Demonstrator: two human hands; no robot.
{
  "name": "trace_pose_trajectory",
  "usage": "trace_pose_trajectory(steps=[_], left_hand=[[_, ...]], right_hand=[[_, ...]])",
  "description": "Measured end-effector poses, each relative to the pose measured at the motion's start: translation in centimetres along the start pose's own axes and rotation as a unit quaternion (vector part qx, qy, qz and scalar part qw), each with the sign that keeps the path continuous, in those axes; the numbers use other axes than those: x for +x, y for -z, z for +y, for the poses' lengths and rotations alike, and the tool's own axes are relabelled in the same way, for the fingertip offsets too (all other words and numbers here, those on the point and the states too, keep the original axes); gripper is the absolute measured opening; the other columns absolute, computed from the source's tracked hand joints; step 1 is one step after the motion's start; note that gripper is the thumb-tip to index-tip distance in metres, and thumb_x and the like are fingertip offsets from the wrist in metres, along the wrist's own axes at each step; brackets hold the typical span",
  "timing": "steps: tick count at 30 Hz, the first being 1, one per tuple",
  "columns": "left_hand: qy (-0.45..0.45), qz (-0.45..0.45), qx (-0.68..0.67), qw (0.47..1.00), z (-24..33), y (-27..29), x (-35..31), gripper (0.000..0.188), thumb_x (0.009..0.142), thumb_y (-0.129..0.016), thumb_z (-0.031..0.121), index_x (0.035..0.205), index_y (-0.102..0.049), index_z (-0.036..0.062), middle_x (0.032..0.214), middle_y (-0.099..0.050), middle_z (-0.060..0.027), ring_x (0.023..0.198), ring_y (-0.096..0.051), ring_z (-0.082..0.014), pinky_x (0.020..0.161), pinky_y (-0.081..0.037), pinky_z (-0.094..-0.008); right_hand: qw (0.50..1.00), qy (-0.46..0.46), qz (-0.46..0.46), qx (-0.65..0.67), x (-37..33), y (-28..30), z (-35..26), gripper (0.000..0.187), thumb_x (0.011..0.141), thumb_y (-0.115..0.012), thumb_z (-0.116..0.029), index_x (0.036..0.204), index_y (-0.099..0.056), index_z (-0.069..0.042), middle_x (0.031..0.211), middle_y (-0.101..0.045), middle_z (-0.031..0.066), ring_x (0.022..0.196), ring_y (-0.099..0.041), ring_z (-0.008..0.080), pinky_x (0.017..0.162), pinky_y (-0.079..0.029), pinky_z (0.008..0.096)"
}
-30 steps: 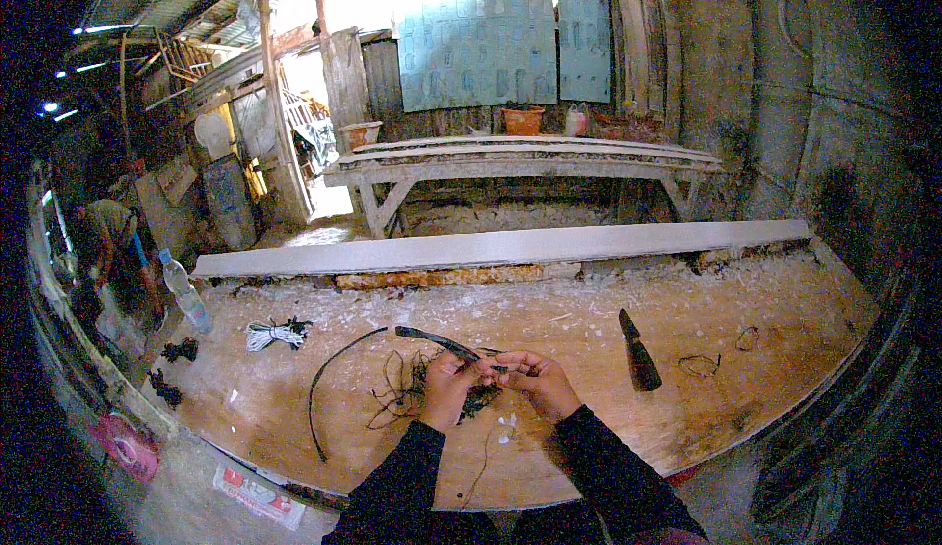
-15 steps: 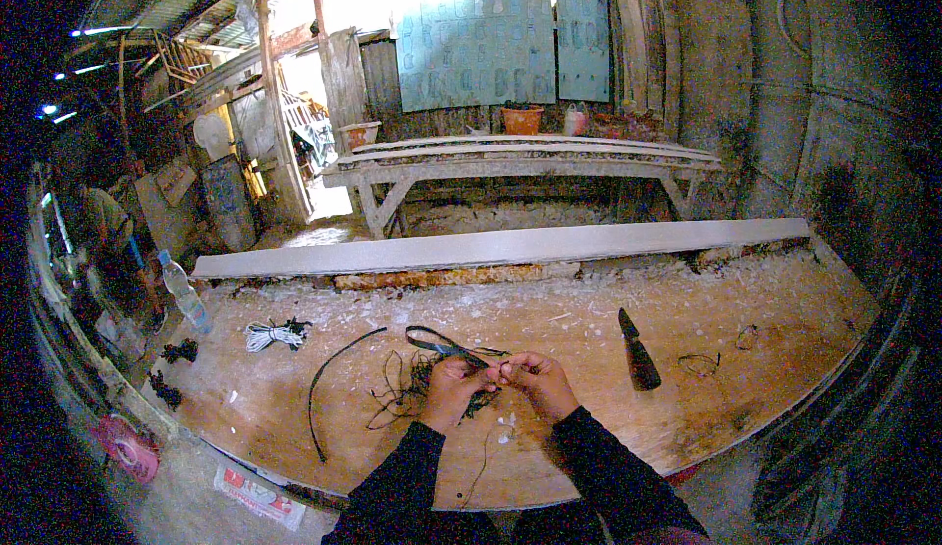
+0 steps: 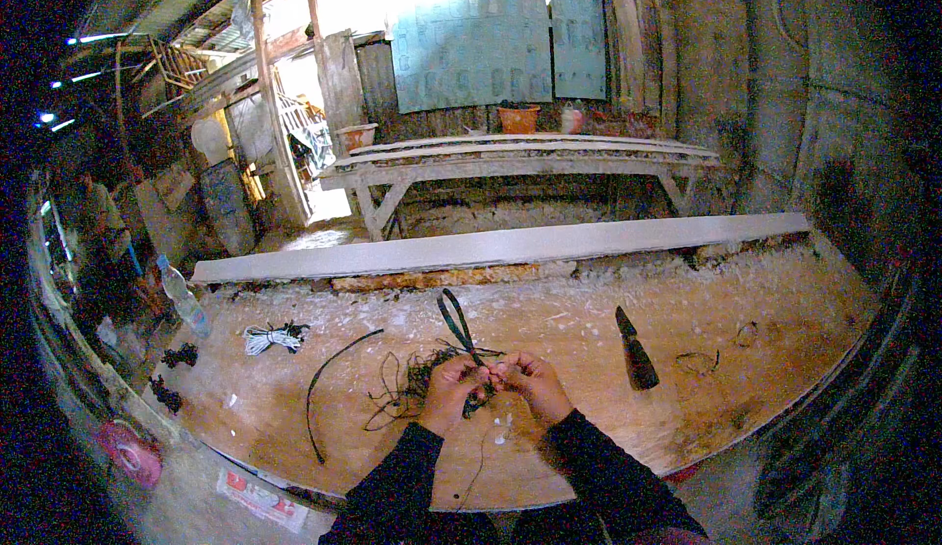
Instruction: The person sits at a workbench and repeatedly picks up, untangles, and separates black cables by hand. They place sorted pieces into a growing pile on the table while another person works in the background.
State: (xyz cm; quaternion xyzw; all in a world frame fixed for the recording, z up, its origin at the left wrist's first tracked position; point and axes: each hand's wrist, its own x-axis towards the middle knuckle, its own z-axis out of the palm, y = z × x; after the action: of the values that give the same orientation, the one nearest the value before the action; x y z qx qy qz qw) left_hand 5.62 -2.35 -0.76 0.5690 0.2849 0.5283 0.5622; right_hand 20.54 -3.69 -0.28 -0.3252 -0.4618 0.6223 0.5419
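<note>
My left hand (image 3: 454,392) and my right hand (image 3: 533,386) meet near the middle of the wooden table, fingertips pinched together. Between them they grip a black strap (image 3: 457,321), whose loop stands up above the fingers, pointing away from me. Exactly how the ends run inside the fingers is hidden. Under and left of my left hand lies a tangle of thin black cord (image 3: 397,388). Farther left is a separate curved black strip (image 3: 316,388). A dark knife (image 3: 636,351) rests to the right of my right hand, its pointed end away from me.
A bundle of white cord (image 3: 272,339), black clumps (image 3: 167,393) and a clear bottle (image 3: 183,295) are at the left. Thin cord loops (image 3: 699,362) lie right of the knife. A long white board (image 3: 491,251) runs along the table's far edge; a bench (image 3: 530,164) stands beyond.
The strap's loop has swung from lying out to the left to standing upright above my fingers. Both hands stay together in nearly the same place.
</note>
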Motion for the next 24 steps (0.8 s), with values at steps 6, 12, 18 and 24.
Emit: trace_pose_trajectory(steps=[6, 12, 18, 24], left_hand=[[0.085, 0.050, -0.103, 0.990, 0.0, -0.3, 0.3, 0.022, 0.075, -0.059, 0.011, 0.095, -0.050, 0.0074, 0.077, -0.058, -0.0009, 0.066, -0.052, -0.0071, 0.049, -0.039, -0.0188], [0.119, -0.016, -0.136, 0.983, 1.2, 0.0, -0.1, 0.037, 0.075, -0.061, 0.014, 0.106, -0.040, 0.0106, 0.078, -0.053, 0.0017, 0.065, -0.049, -0.0068, 0.049, -0.039, -0.0197], [0.143, -0.021, -0.143, 0.979, 1.5, 0.6, 0.0, 0.046, 0.073, -0.063, 0.015, 0.110, -0.036, 0.0109, 0.086, -0.055, -0.0014, 0.069, -0.049, -0.0072, 0.050, -0.039, -0.0199], [0.123, -0.031, -0.184, 0.975, 1.5, 0.6, -0.1, 0.042, 0.072, -0.062, 0.007, 0.106, -0.037, 0.0084, 0.087, -0.057, -0.0043, 0.076, -0.054, -0.0116, 0.058, -0.047, -0.0243]], right_hand=[[0.976, 0.179, 0.045, -0.113, -0.6, -1.3, 0.0, 0.005, 0.075, -0.056, -0.007, 0.078, -0.052, -0.005, 0.082, -0.056, 0.0050, 0.073, -0.053, 0.0153, 0.070, -0.042, 0.0260], [0.755, 0.440, 0.041, -0.485, -1.6, -2.0, -2.4, 0.015, 0.067, -0.049, 0.004, 0.080, -0.052, -0.003, 0.093, -0.054, 0.0140, 0.078, -0.055, 0.0281, 0.068, -0.045, 0.0322], [0.885, 0.231, -0.072, -0.399, -3.2, -2.7, -4.0, 0.021, 0.066, -0.047, 0.005, 0.085, -0.052, -0.004, 0.094, -0.055, 0.0150, 0.080, -0.055, 0.0298, 0.069, -0.045, 0.0338], [0.844, 0.319, 0.018, -0.430, -2.3, -2.7, -3.0, 0.024, 0.071, -0.049, 0.002, 0.094, -0.053, -0.005, 0.085, -0.058, 0.0131, 0.076, -0.057, 0.0278, 0.066, -0.046, 0.0315]])
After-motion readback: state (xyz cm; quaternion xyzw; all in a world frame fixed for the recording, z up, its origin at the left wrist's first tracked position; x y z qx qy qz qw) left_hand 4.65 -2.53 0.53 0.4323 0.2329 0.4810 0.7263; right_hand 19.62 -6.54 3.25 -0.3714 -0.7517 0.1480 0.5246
